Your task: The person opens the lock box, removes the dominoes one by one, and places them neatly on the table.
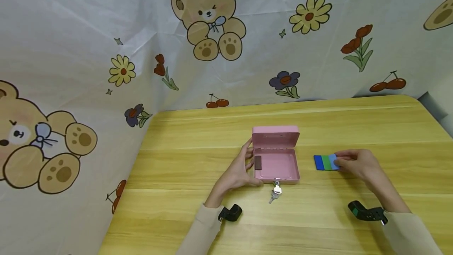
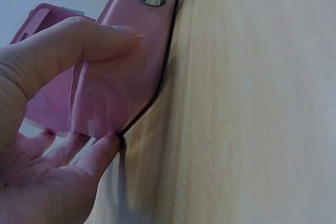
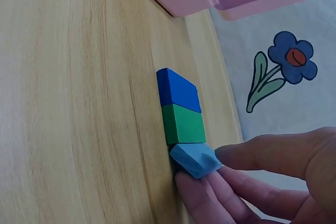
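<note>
A pink metal cash box point(image 1: 277, 164) stands on the table with its lid point(image 1: 275, 137) raised. Inside, along the left wall, lies a brown block point(image 1: 258, 163). My left hand point(image 1: 238, 170) grips the box's front left corner, thumb on the front wall and fingers along the side. To the right of the box, a dark blue block point(image 3: 179, 92) and a green block point(image 3: 185, 124) lie side by side in a row. At the row's near end my right hand point(image 1: 357, 162) pinches a light blue block point(image 3: 195, 158) between thumb and fingers; it is tilted against the green one.
A lock with keys point(image 1: 275, 193) hangs from the box front over the wooden table point(image 1: 198, 137). Behind and to the left, a white cloth point(image 1: 198, 78) printed with bears and flowers meets the table edge. A black strap-on camera sits at each wrist.
</note>
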Demonstrator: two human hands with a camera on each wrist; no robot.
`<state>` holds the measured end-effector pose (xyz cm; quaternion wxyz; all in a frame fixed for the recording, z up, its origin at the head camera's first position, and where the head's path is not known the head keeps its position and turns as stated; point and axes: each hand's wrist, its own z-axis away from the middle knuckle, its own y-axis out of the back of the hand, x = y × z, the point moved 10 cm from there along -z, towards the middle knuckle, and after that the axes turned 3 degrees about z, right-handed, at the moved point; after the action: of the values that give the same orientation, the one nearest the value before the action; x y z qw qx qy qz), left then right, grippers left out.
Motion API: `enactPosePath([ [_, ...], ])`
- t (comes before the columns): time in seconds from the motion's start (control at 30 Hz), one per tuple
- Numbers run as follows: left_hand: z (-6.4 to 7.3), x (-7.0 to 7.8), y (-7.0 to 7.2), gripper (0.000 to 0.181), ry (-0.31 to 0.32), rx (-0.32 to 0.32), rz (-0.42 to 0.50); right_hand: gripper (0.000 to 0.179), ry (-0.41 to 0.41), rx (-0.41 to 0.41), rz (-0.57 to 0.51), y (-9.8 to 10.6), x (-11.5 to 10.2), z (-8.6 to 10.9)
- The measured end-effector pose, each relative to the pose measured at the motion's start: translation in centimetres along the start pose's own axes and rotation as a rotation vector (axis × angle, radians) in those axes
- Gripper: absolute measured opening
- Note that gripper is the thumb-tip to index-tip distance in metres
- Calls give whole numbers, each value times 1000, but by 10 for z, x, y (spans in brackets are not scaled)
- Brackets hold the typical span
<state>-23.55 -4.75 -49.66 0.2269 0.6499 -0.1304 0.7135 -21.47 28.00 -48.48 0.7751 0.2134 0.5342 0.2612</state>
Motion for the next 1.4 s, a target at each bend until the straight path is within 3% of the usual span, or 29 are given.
enactPosePath([
  [0.33,-2,-1,0,144,9,2,-4,49,25,49,70,5,-4,6],
  [0.57,-3,0,-4,145,4,-8,-7,52,75,77,-45,10,-20,21],
  [0.67,-2,-1,-3,146,14,-2,-4,50,144,41,-148,-8,-45,28],
  [0.77,0,-2,-1,146,13,10,0,43,208,-55,-250,-42,-75,31],
  [0.87,1,-3,1,145,10,11,3,38,217,-141,-297,-76,-96,29],
  [1.07,2,-3,2,145,5,8,10,35,155,-211,-239,-117,-118,17],
  [1.2,2,-2,3,145,-5,7,17,35,106,-254,-338,-135,-126,6],
  [1.4,0,-2,-1,145,1,-4,34,36,59,-244,-477,-145,-133,2],
])
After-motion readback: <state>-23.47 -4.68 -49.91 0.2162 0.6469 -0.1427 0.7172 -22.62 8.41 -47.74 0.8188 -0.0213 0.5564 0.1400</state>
